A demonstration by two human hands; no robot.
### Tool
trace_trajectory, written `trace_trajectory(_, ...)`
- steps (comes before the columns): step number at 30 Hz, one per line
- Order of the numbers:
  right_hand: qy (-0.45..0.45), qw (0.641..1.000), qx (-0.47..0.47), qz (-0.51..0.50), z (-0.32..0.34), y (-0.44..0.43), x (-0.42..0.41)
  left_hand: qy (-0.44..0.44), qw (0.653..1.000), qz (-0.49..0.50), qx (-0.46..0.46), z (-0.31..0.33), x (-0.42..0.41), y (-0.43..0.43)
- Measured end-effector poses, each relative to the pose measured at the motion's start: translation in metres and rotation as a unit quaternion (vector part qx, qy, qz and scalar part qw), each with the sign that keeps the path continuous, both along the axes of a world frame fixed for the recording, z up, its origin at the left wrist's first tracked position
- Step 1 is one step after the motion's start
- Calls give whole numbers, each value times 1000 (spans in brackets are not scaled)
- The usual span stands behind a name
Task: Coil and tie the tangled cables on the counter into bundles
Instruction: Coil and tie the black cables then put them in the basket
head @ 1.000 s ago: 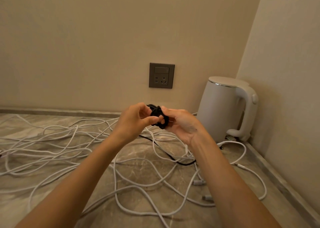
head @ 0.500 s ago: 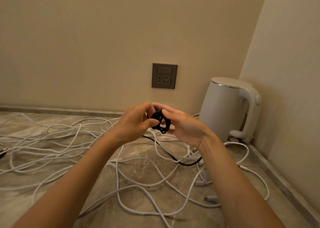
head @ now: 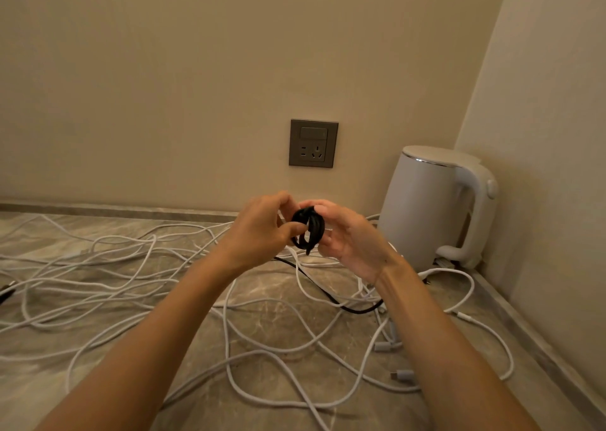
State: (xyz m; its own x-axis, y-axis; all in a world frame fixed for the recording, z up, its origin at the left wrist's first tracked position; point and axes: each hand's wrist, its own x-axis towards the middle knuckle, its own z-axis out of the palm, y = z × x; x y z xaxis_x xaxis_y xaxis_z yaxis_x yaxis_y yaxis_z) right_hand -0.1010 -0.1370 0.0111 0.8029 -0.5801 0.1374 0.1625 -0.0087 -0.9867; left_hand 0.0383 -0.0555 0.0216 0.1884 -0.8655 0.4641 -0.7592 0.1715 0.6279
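Note:
A small coil of black cable (head: pixel 308 229) is held up in the air above the counter, between both hands. My left hand (head: pixel 262 229) pinches its left side with thumb and curled fingers. My right hand (head: pixel 349 234) holds its right side, fingers curled round the loops. A black cable tail (head: pixel 331 298) runs along the counter under the hands towards my right forearm. Several long white cables (head: pixel 108 276) lie tangled over the marble counter (head: pixel 272 283), some ending in grey plugs (head: pixel 387 345).
A white electric kettle (head: pixel 433 207) stands in the back right corner against the walls. A grey wall socket (head: pixel 313 143) sits above the counter behind my hands. A dark object (head: pixel 5 291) pokes in at the left edge.
Both hands stay together on the black coil and shift their fingers round it. The coil looks tighter, with a short end now hanging below it. The head camera has drifted slightly.

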Motion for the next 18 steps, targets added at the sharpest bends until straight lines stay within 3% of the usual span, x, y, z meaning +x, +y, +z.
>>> trace_trajectory(12, 6, 999, 29, -40, -2, 3, 14, -83, 987, 126, -64, -6, 1, -4)
trace_trajectory(18, 13, 998, -22, -63, 2, 9, 17, -90, 977, 159, -110, -5, -5, -1)
